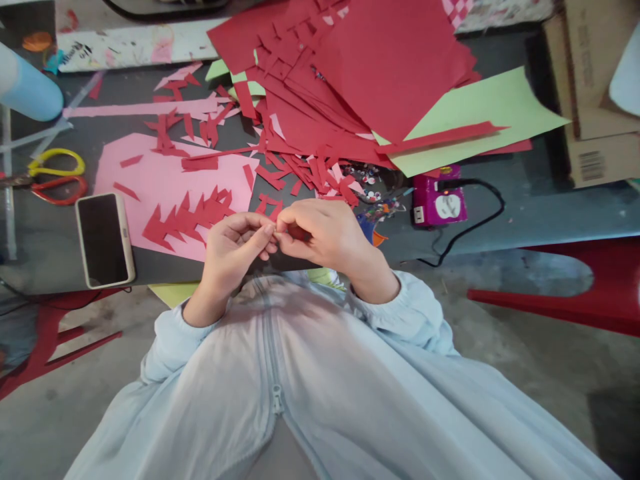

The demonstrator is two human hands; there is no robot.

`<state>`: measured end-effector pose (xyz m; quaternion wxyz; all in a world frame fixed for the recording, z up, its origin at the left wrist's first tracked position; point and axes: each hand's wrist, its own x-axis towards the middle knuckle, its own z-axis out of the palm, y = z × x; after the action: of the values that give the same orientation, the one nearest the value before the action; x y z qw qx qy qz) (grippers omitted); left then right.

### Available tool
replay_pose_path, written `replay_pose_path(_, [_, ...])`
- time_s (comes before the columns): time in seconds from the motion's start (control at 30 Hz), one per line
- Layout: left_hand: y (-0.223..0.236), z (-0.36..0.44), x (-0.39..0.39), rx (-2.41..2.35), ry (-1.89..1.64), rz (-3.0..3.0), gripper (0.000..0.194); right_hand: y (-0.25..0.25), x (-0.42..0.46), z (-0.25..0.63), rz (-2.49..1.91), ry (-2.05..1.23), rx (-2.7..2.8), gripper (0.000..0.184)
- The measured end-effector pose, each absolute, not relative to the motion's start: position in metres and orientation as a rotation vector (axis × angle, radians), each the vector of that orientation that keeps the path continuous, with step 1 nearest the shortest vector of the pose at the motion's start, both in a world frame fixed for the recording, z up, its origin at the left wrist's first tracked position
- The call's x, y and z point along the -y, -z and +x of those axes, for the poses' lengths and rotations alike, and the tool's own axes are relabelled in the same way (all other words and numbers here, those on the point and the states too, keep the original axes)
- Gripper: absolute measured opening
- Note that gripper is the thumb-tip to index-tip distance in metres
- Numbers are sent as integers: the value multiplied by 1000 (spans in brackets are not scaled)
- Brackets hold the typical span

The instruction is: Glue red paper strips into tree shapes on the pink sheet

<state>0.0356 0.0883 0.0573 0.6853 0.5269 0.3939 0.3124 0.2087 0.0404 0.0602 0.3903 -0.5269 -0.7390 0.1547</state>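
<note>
Fingertips of my left hand (236, 248) and my right hand (323, 235) meet in a pinch at the table's front edge. What they hold, if anything, is too small and too hidden to make out. Just beyond my left hand lies a pink paper sheet (117, 160). Red paper pieces cut in zigzag shapes (187, 219) rest on it in a slanting row. Past my right hand is a heap of red and pink paper scraps (320, 175). Small round beads or googly eyes (370, 177) sit beside that heap, close to my right hand.
Scissors (60, 177) with yellow and red handles and a phone (103, 239) lie at left, near a blue bottle (30, 83). Red paper sheets (380, 67) and a light green sheet (480, 120) spread at the back. A purple box (440, 197) with a black cable stands right, before cardboard (600, 80).
</note>
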Motion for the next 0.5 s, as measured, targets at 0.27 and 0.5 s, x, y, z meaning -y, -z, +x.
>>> replay_pose_path(0.27, [-56,41,-90,-953,-720,1133,38,-64,-38,210,-1389,-455,1861,11])
replay_pose_path(0.5, [-50,37,-94,-1021,-740,1078,36,-61,-37,234,-1745,-493,1714,6])
